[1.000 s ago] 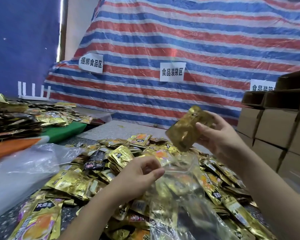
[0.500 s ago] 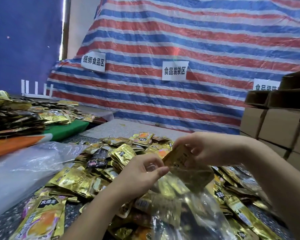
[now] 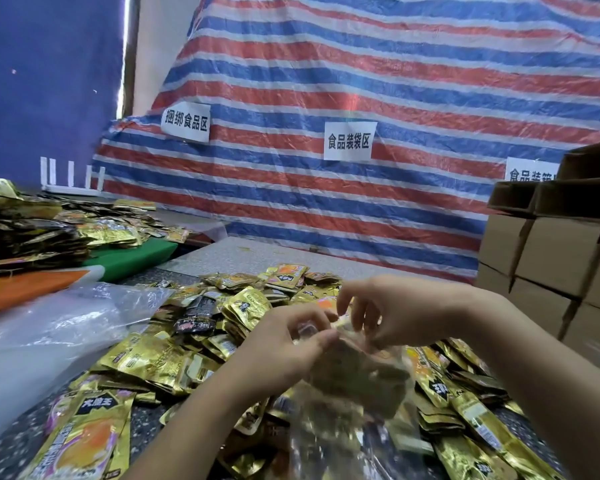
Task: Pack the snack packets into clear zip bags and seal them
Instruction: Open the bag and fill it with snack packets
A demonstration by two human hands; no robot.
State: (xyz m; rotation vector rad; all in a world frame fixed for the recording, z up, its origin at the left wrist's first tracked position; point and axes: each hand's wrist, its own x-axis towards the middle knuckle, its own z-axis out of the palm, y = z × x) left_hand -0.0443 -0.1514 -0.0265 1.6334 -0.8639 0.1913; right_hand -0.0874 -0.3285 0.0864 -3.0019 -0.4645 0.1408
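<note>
Hanging behind the worktop [image 3: 250, 254], a red, white and blue striped tarp [image 3: 378, 81] fills the back of the view, with 3 paper signs [image 3: 350, 141] taped to it. Stacked cardboard boxes [image 3: 551, 258] stand at the right. A second heap of packets [image 3: 32, 230] sits far left, and a sheet of loose clear plastic [image 3: 49, 327] lies on the near left of the worktop.

Main heap of gold foil snack packets [image 3: 243, 306] covers the speckled worktop, directly under and around both hands.

Clear zip bag [image 3: 357, 393]: held above the heap, between the hands, hanging down toward the camera. Film is thin, wrinkled, glossy, blurred in this view. At least 1 dark gold packet shows through it; count inside cannot be told.

Left hand [image 3: 284, 351]: thumb and fingers curled, pinching the bag's mouth edge. Right hand [image 3: 399, 313]: fingers curled at the same mouth, touching or pinching the film; whether a packet is in its fingertips cannot be told.

Judgement: step in hand is loading or closing at the mouth.

Risks:
- Packet corner caught in the zip track, so the seal stays partly open.
- Slippery film slides from the pinch, bag drops onto heap, contents spill.
- Zip pressed unevenly, leaving a gap.
</note>
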